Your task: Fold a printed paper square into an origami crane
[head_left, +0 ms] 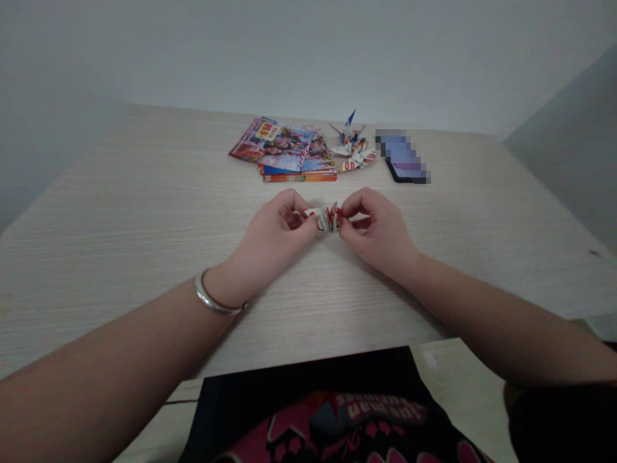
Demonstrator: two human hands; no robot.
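Note:
Between my two hands, just above the table, is a small piece of folded printed paper [324,220] in white and red. My left hand [282,225] pinches its left end between thumb and fingers. At its right end, the fingertips of my right hand [376,225] are closed on the creased red part. Parts of the paper are hidden under my fingertips. Beyond my hands lie several paper cranes [355,151], folded from similar printed paper with white, blue and red patches.
A stack of colourful printed sheets [284,145] lies behind my left hand. Right of the cranes is a dark phone [405,157], partly blurred out. The pale wood table [120,212] ends at a wall behind; its front edge is close to my lap.

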